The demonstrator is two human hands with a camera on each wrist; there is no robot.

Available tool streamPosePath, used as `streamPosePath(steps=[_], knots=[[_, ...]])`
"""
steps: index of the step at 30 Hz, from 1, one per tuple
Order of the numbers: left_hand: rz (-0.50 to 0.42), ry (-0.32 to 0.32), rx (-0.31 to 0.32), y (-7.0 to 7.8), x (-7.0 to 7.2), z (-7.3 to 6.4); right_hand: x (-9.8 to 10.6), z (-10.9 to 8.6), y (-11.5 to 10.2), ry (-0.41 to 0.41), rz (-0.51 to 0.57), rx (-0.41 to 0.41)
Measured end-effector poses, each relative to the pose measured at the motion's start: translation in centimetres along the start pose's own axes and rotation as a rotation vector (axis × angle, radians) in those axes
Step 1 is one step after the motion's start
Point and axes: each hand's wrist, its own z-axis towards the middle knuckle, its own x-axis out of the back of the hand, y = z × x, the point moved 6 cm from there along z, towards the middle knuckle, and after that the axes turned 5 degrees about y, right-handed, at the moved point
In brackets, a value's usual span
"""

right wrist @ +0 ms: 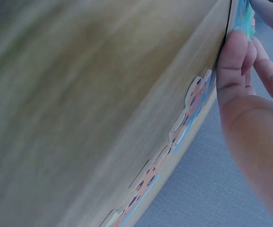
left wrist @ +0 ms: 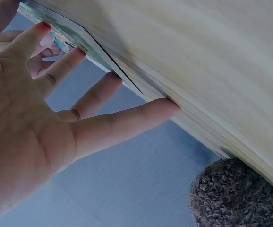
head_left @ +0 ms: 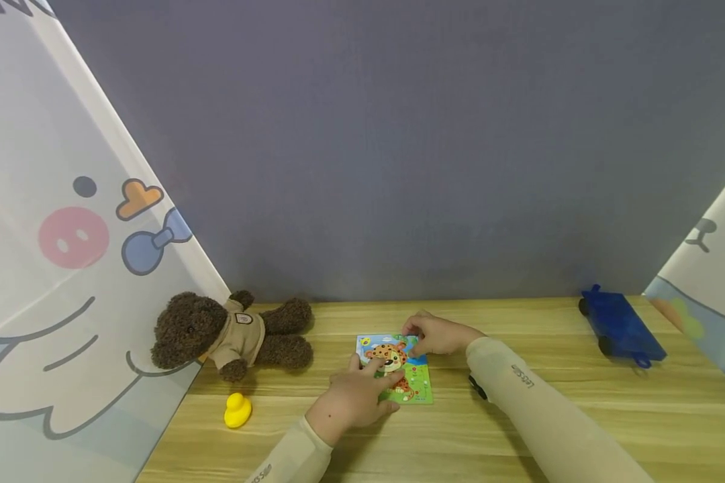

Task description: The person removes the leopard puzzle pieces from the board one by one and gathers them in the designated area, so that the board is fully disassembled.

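A small flat jigsaw puzzle (head_left: 421,392) with a cartoon leopard on blue and green lies on the wooden table. My left hand (head_left: 355,397) rests over its left and lower part, fingers spread and fairly straight, fingertips on or beside the picture. In the left wrist view the same hand (left wrist: 37,113) shows its palm. At the upper right corner my right hand (head_left: 438,334) has curled fingers and pinches a bluish puzzle piece (head_left: 419,360). Its thumb and fingers (right wrist: 234,49) are at the board's edge in the right wrist view. Loose spotted pieces (right wrist: 189,111) lie nearby on the table.
A brown teddy bear (head_left: 242,335) in a beige shirt lies at the left, with a yellow rubber duck (head_left: 237,410) in front of it. A blue toy cart (head_left: 622,325) stands at the far right. A grey wall (head_left: 399,168) rises behind the table.
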Motion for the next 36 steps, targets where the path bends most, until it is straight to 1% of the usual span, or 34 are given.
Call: streamPosePath(steps=[5, 12, 18, 24, 26, 28, 30, 36], knots=[[0.005, -0.007, 0.000, 0.0, -0.1, 0.0, 0.0, -0.2, -0.2, -0.010, 0.002, 0.020], [0.005, -0.001, -0.008, -0.1, -0.3, 0.2, 0.0, -0.3, -0.2, -0.011, 0.009, 0.022], [0.009, 0.003, -0.015, -0.1, -0.6, 0.2, -0.2, -0.5, -0.6, -0.022, 0.038, 0.051], [0.015, 0.007, -0.021, -0.2, -0.6, 0.0, -0.2, -0.5, -1.0, 0.016, -0.001, 0.072], [0.013, 0.008, -0.024, -0.1, -0.5, 0.0, -0.1, -0.5, -1.0, 0.031, 0.002, 0.072], [0.012, 0.009, -0.024, -0.1, -0.4, 0.0, 0.0, -0.5, -0.9, 0.039, 0.032, 0.068], [0.015, 0.011, -0.024, 0.0, -0.3, 0.0, 0.2, -0.4, -0.6, 0.046, 0.086, 0.050], [0.009, 0.005, -0.019, 0.0, -0.2, 0.0, 0.8, -0.4, 0.8, 0.074, 0.234, -0.040]])
